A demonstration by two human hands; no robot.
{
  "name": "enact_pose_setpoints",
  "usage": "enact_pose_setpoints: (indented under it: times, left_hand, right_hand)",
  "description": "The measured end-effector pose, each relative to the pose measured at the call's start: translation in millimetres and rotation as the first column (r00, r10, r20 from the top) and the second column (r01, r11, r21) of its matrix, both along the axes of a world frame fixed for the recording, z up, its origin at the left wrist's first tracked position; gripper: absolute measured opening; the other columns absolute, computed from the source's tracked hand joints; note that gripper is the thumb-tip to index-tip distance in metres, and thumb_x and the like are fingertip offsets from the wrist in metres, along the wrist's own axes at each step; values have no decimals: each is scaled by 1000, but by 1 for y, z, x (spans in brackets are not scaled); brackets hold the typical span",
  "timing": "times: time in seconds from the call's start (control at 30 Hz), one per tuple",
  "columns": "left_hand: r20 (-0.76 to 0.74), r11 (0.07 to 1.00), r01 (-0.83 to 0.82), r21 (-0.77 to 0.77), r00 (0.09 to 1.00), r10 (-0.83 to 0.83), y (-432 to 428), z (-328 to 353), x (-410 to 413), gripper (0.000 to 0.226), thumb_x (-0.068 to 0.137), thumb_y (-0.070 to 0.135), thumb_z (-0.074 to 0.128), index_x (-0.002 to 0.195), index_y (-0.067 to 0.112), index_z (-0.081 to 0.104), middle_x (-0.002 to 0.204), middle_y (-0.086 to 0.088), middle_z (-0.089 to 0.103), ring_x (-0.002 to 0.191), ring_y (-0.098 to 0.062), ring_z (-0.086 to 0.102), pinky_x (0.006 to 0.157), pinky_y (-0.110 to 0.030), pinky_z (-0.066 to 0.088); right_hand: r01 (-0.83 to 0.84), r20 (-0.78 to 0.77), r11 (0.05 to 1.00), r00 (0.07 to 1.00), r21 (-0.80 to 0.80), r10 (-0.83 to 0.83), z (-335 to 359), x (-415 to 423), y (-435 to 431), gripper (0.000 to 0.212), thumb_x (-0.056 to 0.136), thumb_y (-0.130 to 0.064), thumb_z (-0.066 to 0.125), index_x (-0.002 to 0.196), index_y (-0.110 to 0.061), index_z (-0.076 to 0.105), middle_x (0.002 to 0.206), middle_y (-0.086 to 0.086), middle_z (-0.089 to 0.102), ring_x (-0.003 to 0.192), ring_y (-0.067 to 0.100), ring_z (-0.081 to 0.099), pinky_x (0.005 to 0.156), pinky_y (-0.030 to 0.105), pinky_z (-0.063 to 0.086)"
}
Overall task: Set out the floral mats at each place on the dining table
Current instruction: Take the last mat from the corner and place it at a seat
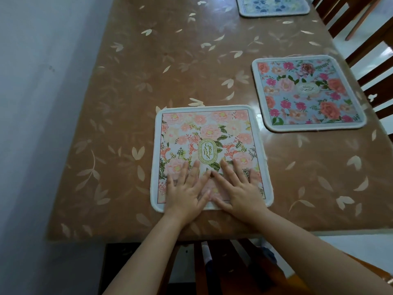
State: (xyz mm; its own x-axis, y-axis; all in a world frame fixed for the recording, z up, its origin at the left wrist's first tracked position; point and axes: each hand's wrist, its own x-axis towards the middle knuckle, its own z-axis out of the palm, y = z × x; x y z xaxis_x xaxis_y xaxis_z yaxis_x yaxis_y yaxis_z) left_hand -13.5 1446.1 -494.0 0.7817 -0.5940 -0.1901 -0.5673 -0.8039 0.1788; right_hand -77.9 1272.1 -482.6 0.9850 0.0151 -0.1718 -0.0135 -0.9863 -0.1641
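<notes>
**Both palms flat on the pink mat at the near edge of the table**

We see our left hand (187,188) and right hand (238,188) lying side by side on the pink GARDEN mat (208,135). The fingers are straight and spread, and the palms press down on its near half. Neither hand grips anything: both simply rest flat on the fabric, and the two index fingertips almost meet below the oval label in the middle. The heels of both hands reach the mat's near border.

This mat lies flat by the near edge of the dining table (148,81), roughly at the middle of that edge, with its near border close to the edge. It has a pale trim and rounded corners.

A second one, the rose mat (308,92), with pink and orange blooms on a light blue ground, lies flat along the right edge of the table, well apart from the first. A third, the blue-leaf mat (274,6), lies farther along the same right edge, cut off by the top of the view.

The table wears a glossy brown cover (127,145) printed with pale leaves. Dark wooden chairs (372,67) stand along the right edge, and the slatted back of another chair (212,262) shows below the near edge, between our forearms. A pale wall (32,103) runs along the left edge.
</notes>
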Motion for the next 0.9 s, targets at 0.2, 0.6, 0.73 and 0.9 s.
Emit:
enact_pose_setpoints:
  times: [0.2, 0.6, 0.73, 0.9]
  left_hand:
    - [-4, 996, -83, -33, 997, 83, -20, -2, 45, 53, 86, 60, 3, 133, 49, -18, 149, 11, -25, 133, -12, -31, 104, -56, -15]
    - [20, 931, -352, -98, 935, 355, -41, -5, 126, 57, 89, 59, 19, 141, 42, 5, 154, 6, -7, 140, -17, -11, 108, -55, -5]
    - [33, 926, -365, -97, 929, 370, -34, -3, 110, 57, 90, 58, 20, 141, 40, 2, 155, 3, -7, 140, -19, -12, 108, -54, -6]
    - [46, 944, -312, -107, 947, 318, -19, -3, 73, 56, 90, 54, 17, 141, 38, 1, 154, 2, -10, 139, -18, -16, 108, -52, -7]
  right_hand:
    - [-24, 0, 1000, 1000, 8, 24, -7, 49, -19, 71, 79, -73, 19, 137, -44, -9, 151, -9, -15, 139, 23, -19, 107, 58, -10]
    - [312, 19, 947, 949, 73, -314, -11, 127, -42, 73, 82, -69, 23, 142, -35, -1, 154, -9, -10, 140, 17, -14, 109, 57, -8]
    - [378, 43, 922, 923, 83, -382, -10, 105, -36, 69, 85, -65, 22, 143, -34, 0, 155, -5, -10, 140, 20, -15, 109, 55, -8]
    - [347, 41, 936, 936, 66, -350, -11, 64, -26, 69, 84, -64, 21, 141, -35, -6, 154, -2, -12, 139, 18, -20, 108, 52, -12]
